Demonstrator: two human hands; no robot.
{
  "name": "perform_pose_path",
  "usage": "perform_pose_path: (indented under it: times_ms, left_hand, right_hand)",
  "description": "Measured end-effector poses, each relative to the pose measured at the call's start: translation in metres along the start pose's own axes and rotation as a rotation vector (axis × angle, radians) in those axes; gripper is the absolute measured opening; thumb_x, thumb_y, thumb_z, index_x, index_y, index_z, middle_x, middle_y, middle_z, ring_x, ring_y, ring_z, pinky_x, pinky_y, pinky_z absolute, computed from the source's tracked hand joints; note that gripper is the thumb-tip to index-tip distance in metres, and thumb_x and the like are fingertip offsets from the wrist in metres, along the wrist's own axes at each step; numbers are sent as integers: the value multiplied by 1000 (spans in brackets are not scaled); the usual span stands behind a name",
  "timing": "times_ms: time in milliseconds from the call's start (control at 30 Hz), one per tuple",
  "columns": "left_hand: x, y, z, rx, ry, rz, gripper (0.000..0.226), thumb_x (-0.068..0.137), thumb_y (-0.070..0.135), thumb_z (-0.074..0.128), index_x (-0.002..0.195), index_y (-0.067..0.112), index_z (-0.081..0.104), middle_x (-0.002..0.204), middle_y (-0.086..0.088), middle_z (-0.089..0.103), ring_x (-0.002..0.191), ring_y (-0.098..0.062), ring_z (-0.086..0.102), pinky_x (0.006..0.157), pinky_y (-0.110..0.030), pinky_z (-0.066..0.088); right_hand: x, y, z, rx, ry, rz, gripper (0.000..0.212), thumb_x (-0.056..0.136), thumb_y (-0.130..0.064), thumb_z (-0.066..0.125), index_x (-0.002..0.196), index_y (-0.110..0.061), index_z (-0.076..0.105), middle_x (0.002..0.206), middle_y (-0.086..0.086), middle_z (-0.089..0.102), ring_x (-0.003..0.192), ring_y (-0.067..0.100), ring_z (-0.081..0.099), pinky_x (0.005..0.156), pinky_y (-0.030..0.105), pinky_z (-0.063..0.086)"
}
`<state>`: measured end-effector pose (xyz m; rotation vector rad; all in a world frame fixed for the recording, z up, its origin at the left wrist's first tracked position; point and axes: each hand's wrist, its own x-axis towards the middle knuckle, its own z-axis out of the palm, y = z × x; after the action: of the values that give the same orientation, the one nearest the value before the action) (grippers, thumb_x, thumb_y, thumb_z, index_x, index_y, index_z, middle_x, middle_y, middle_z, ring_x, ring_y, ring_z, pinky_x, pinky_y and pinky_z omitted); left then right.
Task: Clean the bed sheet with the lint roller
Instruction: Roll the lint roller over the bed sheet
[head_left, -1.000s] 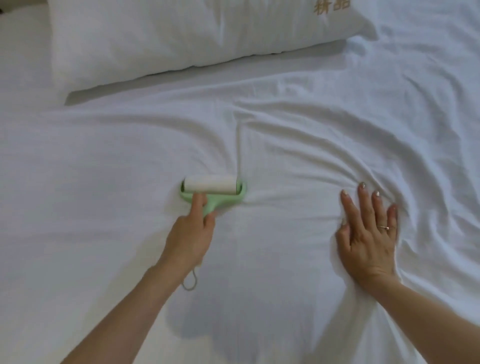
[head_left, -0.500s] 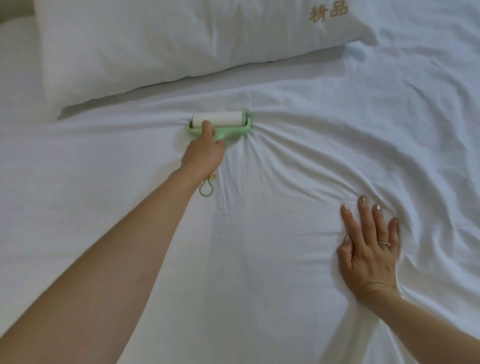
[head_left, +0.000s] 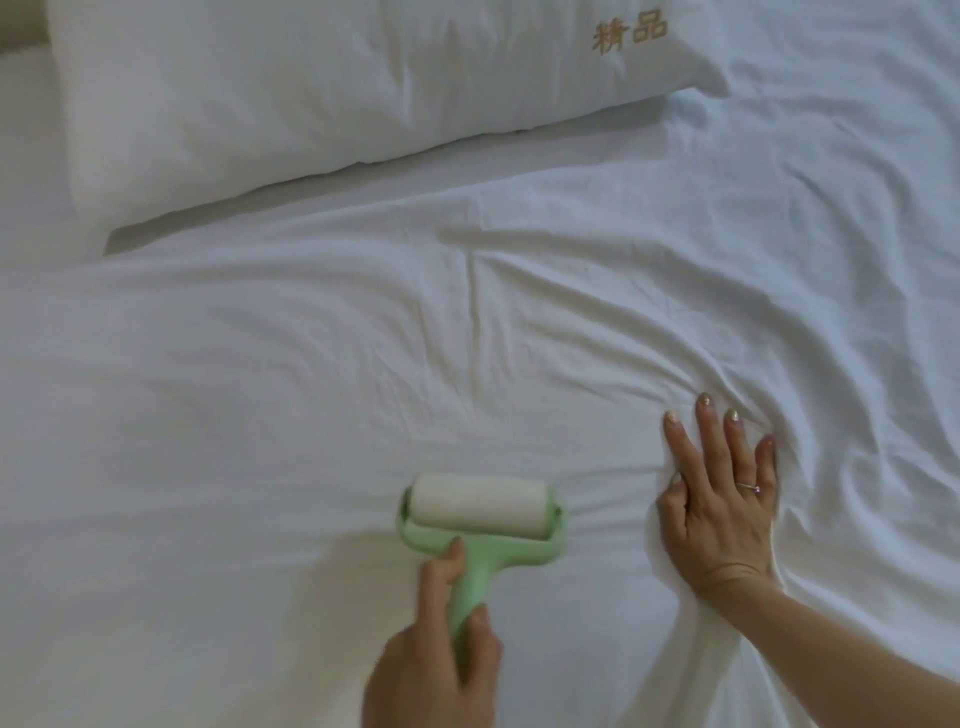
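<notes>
Far left, at the head of the bed: white pillow (head_left: 311, 88) with gold embroidered characters. Near the front edge, left of middle: left hand (head_left: 436, 670) curled round the green handle of the lint roller (head_left: 480, 512), white roll resting on the bed sheet (head_left: 208, 415). Just right of it: right hand (head_left: 722, 504), fingers straight and slightly spread, pressing flat on bunched, wrinkled sheet, ring on one finger.

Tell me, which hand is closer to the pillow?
Right. The right hand lies flat on the sheet, below the lettered end of the pillow; the left hand, gripping the lint roller, sits further back, nearer the person.
</notes>
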<state>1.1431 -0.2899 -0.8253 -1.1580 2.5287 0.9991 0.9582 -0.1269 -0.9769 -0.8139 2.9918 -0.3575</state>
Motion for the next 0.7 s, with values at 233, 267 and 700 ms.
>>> perform_pose_path:
  times_ms: [233,267,700]
  left_hand:
    - [61,54,41,239,-271,-202,43,104,30,29,146,24,19,122,-9,62,115,-30,54,86,-36,41]
    - [71,57,39,210,-258,-188,41,104,29,31,143,22,23,123,-9,61,116,-32,54,86,-37,41]
    - [238,140,10,97,-174,-88,46,100,22,34,144,13,24,124,-17,55,103,-35,57,73,-34,41]
  right_hand:
    - [-1,3,2,11,18,-9,63,81,-23,31,144,-21,37,155,8,23,144,29,18,116,52,9]
    - [0,3,2,11,14,-9,62,81,-23,31,143,-21,38,155,8,23,144,29,18,116,53,9]
    - [0,5,3,32,21,-12,62,80,-21,32,141,-19,42,153,10,27,142,30,21,115,54,11]
